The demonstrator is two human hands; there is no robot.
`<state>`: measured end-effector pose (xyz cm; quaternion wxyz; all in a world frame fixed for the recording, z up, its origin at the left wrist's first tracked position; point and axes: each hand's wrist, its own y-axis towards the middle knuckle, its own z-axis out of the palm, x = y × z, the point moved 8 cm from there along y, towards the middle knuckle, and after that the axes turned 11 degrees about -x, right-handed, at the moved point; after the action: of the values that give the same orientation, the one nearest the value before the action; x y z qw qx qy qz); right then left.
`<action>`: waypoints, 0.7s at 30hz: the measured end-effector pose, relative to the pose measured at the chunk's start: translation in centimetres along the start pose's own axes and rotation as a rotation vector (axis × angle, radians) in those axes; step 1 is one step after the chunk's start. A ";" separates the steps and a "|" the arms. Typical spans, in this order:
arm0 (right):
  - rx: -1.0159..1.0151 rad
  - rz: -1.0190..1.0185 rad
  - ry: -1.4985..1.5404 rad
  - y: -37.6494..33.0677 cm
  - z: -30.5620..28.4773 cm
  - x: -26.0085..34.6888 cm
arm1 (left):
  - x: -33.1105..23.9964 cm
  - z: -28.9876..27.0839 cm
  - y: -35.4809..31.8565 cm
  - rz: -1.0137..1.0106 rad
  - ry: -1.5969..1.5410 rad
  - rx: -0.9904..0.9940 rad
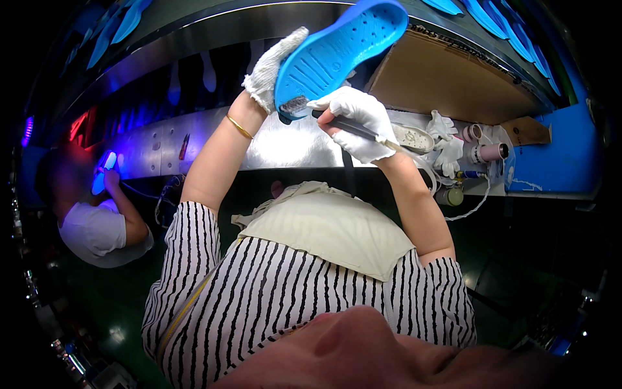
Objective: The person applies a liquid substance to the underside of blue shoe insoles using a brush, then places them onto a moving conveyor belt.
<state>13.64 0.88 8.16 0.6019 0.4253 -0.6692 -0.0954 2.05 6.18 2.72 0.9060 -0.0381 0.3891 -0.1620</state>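
My gloved left hand is closed on the left edge of a bright blue shoe sole. The sole is tilted up above the bench, its ridged and dotted face turned toward me. In my right hand, also in a white glove with some fingertips bare, is a brush with a dark handle. Its dark grey bristles touch the sole's lower end, near my left wrist. The fingers behind the sole are hidden.
A metal bench runs beneath my hands. To the right are a pale shoe, white gloves, a pink-topped tumbler and a cardboard box. More blue soles lie on the far belt. At left, another person holds a sole.
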 end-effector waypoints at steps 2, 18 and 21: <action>0.047 0.085 0.027 -0.3 0.5 -1.3 | 0.0 -1.9 0.4 0.015 0.210 -0.179; 0.310 0.467 -0.217 -0.3 -1.6 -4.2 | 2.0 -2.9 0.1 -0.190 0.605 -0.313; 0.306 0.501 -0.089 -0.1 -3.4 -3.8 | 2.0 -3.1 -0.1 -0.201 0.580 -0.324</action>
<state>16.32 4.74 6.18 0.5055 0.3280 -0.7857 0.1396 1.08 5.56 -0.84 0.7194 -0.1718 0.6454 -0.1908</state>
